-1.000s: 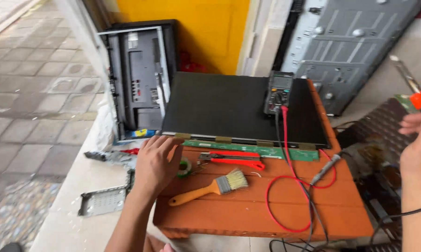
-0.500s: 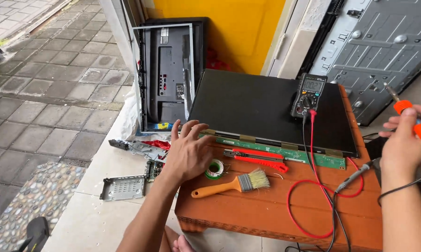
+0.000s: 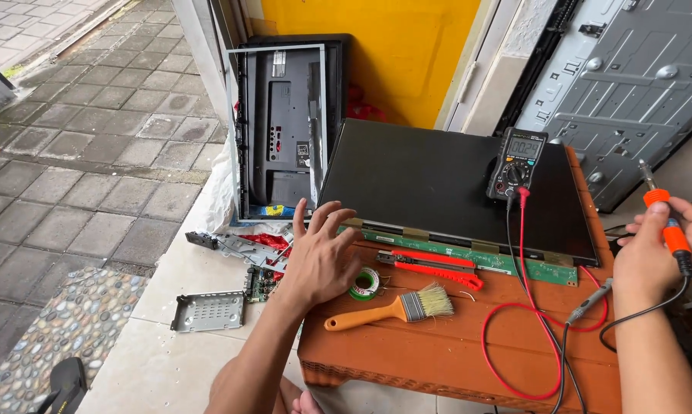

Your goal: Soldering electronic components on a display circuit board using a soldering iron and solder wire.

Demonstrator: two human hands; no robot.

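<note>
**Two hands over a dismantled flat screen on a low orange-brown table**

A person sits at a low orange-brown wooden table [image 3: 453, 360], seen from above. The left hand [image 3: 319, 257] hovers flat at the table's near left corner, fingers spread wide and holding nothing. Just beside its fingertips lies a small green roll of solder wire [image 3: 366, 283]. In front of it rest a paintbrush with an orange wooden handle and pale bristles [image 3: 396, 310] and a red utility knife [image 3: 430, 267].

The right hand [image 3: 652, 257] is at the table's right edge, fist closed around the orange handle of a soldering iron [image 3: 665, 222], metal tip pointing up and away, its black cord trailing down along the forearm.

A large black flat display panel [image 3: 438, 184] covers the back of the table, with a narrow green circuit strip [image 3: 468, 253] along its near edge. A dark handheld multimeter [image 3: 517, 162] sits on the panel's right side; its red and black leads [image 3: 526, 307] loop across the wood.
</note>
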